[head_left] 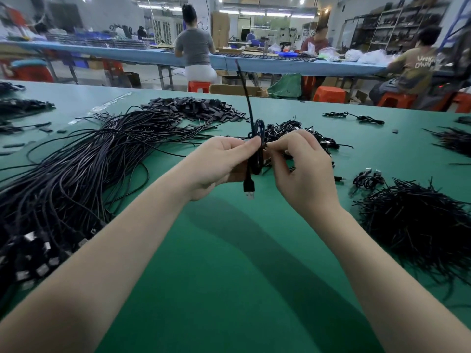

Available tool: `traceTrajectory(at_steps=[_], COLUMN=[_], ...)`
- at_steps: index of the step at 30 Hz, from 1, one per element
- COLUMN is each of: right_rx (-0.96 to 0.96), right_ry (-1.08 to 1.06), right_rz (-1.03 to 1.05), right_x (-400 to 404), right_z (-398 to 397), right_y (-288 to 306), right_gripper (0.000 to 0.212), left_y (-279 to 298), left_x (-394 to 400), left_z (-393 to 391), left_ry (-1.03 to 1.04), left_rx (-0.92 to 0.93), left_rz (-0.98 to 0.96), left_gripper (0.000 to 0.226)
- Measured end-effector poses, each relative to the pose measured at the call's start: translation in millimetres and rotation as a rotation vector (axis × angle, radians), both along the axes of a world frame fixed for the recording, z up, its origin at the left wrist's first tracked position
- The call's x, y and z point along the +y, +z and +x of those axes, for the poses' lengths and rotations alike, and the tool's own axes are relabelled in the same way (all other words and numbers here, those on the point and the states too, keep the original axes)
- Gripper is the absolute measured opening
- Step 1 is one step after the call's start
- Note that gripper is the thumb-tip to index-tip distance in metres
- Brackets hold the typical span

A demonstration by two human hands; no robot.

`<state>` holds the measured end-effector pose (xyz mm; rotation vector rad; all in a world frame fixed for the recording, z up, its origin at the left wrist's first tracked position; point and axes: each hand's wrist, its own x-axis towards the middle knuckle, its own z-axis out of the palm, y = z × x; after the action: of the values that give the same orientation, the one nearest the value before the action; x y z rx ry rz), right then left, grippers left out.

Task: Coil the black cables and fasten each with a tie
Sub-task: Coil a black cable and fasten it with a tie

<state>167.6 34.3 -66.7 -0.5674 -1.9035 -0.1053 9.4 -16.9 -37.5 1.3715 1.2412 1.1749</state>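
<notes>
The left hand (224,161) is being kept curled round a small glossy coiled cable (257,146) at frame centre, while a thin stiff tie (246,95), standing up from the coil, is being pinched against it by the right hand (303,169). Open room is being left on the smooth green table (229,263) below the hands, edged by a tangled loose cable heap (76,179) at left and a bristly pile of ties (420,225) at right.

White lettering on a seated person's tan shirt back (420,63) is too blurred to read
</notes>
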Motion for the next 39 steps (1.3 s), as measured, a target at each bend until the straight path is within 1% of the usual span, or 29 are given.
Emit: traceTrajectory(at_steps=[2, 4, 6, 7, 9, 12, 13, 14, 15, 17, 19, 21, 23, 24, 27, 28, 29, 31, 33, 34, 36, 39], right_rx=[-0.041, -0.101, -0.154, -0.165, -0.136, -0.044, -0.032, -0.029, -0.034, -0.047, -0.041, -0.030, -0.023, -0.026, -0.045, -0.057, -0.070, -0.101, -0.130, -0.133, -0.104, -0.061], right_ry=[-0.017, -0.032, -0.055, -0.063, -0.055, -0.029, -0.026, -0.026, -0.028, -0.023, -0.019, -0.021, -0.021, -0.023, -0.022, -0.020, -0.016, -0.019, -0.042, -0.051, -0.045, -0.049], right_rz=[0.053, 0.121, 0.197, 0.225, 0.220, 0.151, 0.139, 0.135, 0.135, 0.139, 0.153, 0.168, 0.185, 0.194, 0.208, 0.207, 0.209, 0.227, 0.264, 0.270, 0.232, 0.182], right_x=[0.4, -1.3, -3.5, -4.4, -3.4, 3.2, 4.5, 4.8, 4.4, 2.4, 0.0, -1.2, -2.0, -2.6, -4.0, -4.5, -4.7, -5.4, -5.9, -5.6, -3.0, 2.0], right_z=[0.5, -1.3, -4.0, -4.8, -3.6, 4.0, 5.8, 6.3, 5.5, 2.4, -0.6, -1.6, -1.6, -1.4, -0.7, -0.9, -1.3, -2.0, -1.7, -0.9, 2.4, 9.7], right_y=[-1.1, -2.7, -4.7, -5.2, -4.2, 0.3, 0.9, 0.9, 0.4, -0.7, -0.6, 0.6, 2.2, 2.5, 2.6, 2.1, 1.7, 0.7, -0.4, -0.9, -0.3, 1.8], right_gripper=[0.010, 0.016, 0.019, 0.018, 0.014, 0.011, 0.011, 0.011, 0.012, 0.014, 0.014, 0.017, 0.022, 0.022, 0.015, 0.014, 0.014, 0.015, 0.012, 0.010, 0.010, 0.010], left_y=[2.3, 3.4, 3.7, 4.0, 5.6, 8.6, 8.8, 8.4, 6.4, 3.1, 1.2, -2.1, -5.5, -6.9, -7.2, -5.7, -4.8, -2.8, -1.6, -1.0, -0.3, 0.2], left_x=[-0.7, -1.3, -2.4, -3.0, -4.3, -4.4, -4.3, -3.9, -3.0, -1.8, -0.5, 2.2, 5.0, 5.1, 3.1, 2.3, 2.3, 1.1, 0.5, 0.3, 0.8, 0.5], left_z=[3.2, 3.6, 1.6, 0.5, 0.0, -1.4, -3.3, -4.5, -6.2, -7.4, -8.4, -7.3, -2.3, 1.4, 10.3, 10.6, 9.5, 7.3, 6.9, 7.6, 8.7, 6.0], left_ry=[0.038, 0.111, 0.132, 0.116, 0.051, -0.135, -0.182, -0.196, -0.185, -0.109, 0.006, 0.134, 0.193, 0.195, 0.195, 0.204, 0.216, 0.218, 0.169, 0.141, 0.085, -0.070], left_rx=[-0.094, -0.173, -0.247, -0.273, -0.293, -0.300, -0.270, -0.198, -0.095, 0.083, 0.168, 0.223, 0.189, 0.159, 0.063, -0.006, -0.079, -0.142, -0.149, -0.160, -0.173, -0.213], left_rz=[-0.040, -0.088, -0.120, -0.119, -0.079, -0.072, -0.073, -0.052, -0.011, 0.082, 0.159, 0.189, 0.170, 0.169, 0.173, 0.145, 0.107, 0.035, -0.020, -0.043, -0.085, -0.117], left_gripper=[0.021, 0.017, 0.010, 0.015, 0.023, 0.038, 0.044, 0.047, 0.045, 0.028, 0.012, 0.025, 0.037, 0.037, 0.020, 0.020, 0.025, 0.030, 0.021, 0.020, 0.025, 0.035])
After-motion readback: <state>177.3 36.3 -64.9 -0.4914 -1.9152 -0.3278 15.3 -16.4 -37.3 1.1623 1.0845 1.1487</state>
